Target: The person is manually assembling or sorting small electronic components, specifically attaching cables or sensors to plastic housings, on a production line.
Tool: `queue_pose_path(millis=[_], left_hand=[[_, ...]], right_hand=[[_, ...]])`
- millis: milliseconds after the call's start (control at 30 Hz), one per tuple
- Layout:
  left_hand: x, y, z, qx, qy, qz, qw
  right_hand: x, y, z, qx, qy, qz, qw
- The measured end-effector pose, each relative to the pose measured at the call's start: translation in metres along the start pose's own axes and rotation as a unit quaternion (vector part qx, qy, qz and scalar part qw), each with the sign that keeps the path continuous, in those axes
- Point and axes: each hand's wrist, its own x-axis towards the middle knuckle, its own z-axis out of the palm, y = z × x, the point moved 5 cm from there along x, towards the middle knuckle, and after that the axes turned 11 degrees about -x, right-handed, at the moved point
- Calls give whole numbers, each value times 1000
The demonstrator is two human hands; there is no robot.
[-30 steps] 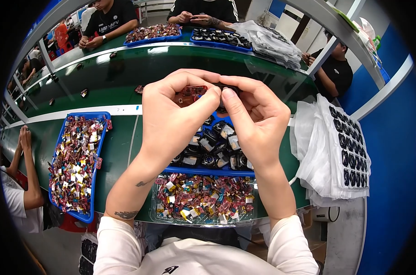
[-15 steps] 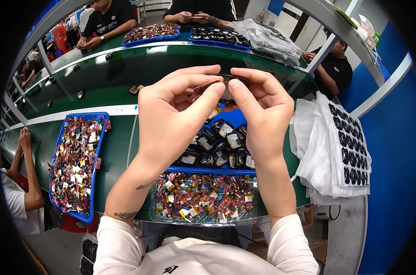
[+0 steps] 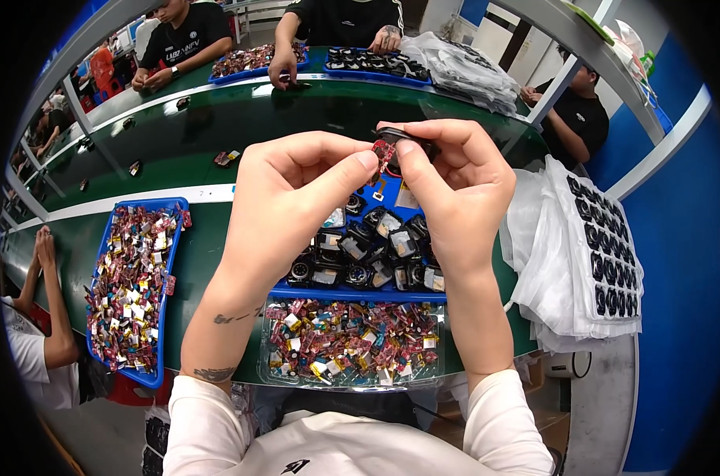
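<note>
Both my hands are raised above the bench, close together. My left hand (image 3: 292, 190) pinches a small red circuit board (image 3: 383, 153) between thumb and forefinger. A thin yellowish flex strip (image 3: 378, 190) hangs below the board. My right hand (image 3: 463, 186) grips a black watch case (image 3: 393, 133), thumb in front and fingers behind. The board touches or lies just in front of the case's left side; I cannot tell whether they are joined. Under my hands, a blue tray (image 3: 352, 296) holds several black watch cases (image 3: 360, 247) with pale inserts.
A clear plastic tray (image 3: 441, 366) of circuit boards with batteries lies nearest me. Another blue tray (image 3: 162, 333) of boards is at left. White sheets (image 3: 534, 262) and a moulded tray of black parts (image 3: 610, 246) stand right. Beyond runs a green conveyor (image 3: 193, 131); co-workers sit around.
The circuit board and case have turned, so the board's red face now shows. My left hand has dropped slightly. Across the belt, a co-worker's hands have parted, one reaching down to the belt.
</note>
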Motion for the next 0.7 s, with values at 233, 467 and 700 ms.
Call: queue_pose_path(millis=[233,467,700], left_hand=[[5,-4,-3,-6,27,-7,1000],[13,-8,-8,-8,51,28,998],[40,-23,-18,118,-5,29,993]], right_hand=[[-1,-6,-1,-9,13,-7,1000],[4,-5,3,-21,-14,-14,1000],[11,8,-2,-34,-107,-14,994]])
